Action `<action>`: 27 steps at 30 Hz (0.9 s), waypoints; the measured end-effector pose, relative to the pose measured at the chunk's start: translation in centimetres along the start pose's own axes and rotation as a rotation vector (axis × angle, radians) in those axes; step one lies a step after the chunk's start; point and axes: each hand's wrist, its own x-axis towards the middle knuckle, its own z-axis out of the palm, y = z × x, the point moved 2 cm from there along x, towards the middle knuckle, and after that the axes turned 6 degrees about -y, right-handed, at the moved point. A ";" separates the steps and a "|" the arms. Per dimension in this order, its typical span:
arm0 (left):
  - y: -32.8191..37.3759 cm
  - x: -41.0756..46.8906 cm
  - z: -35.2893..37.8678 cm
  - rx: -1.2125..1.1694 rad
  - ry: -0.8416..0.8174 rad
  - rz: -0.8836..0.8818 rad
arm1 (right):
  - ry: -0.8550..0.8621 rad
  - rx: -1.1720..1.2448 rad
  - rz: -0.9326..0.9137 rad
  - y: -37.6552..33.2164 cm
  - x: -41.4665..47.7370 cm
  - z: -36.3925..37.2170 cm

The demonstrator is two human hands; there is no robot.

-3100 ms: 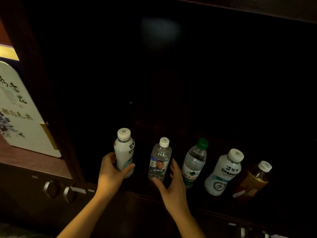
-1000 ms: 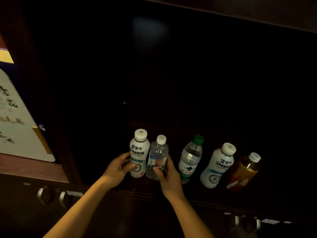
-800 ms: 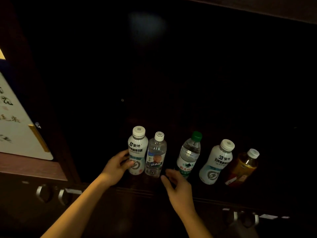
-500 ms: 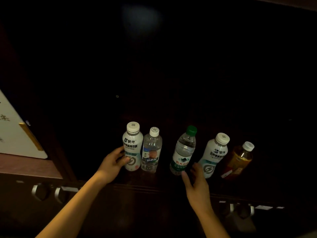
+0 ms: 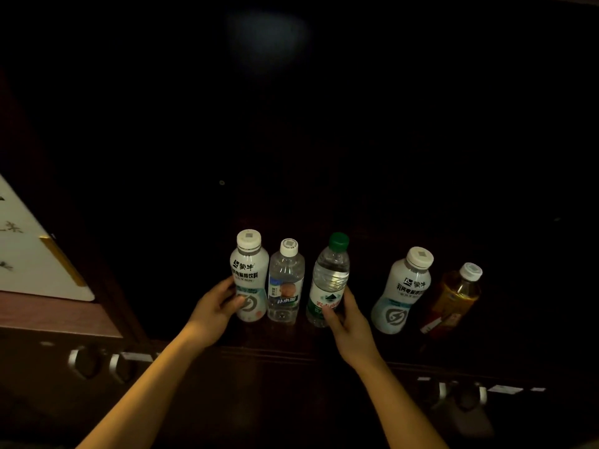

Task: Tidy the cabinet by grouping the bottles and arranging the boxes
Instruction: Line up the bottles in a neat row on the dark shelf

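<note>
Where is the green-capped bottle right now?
Head view, centre of the shelf: the green-capped bottle stands just right of the clear white-capped bottle, gripped by the right hand, with a gap to the white bottle on its right.

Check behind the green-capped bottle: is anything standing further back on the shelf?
Nothing shows behind the green-capped bottle, only dark shelf. Further back is too dark to rule things out, and the right hand hides its lower right side.

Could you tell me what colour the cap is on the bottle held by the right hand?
Green, on the clear water bottle held by the right hand, seen in the head view.
</note>
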 end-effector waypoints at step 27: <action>0.2 -0.4 1.0 -0.038 0.036 0.051 | 0.362 -0.105 0.050 4.4 -6.3 -10.7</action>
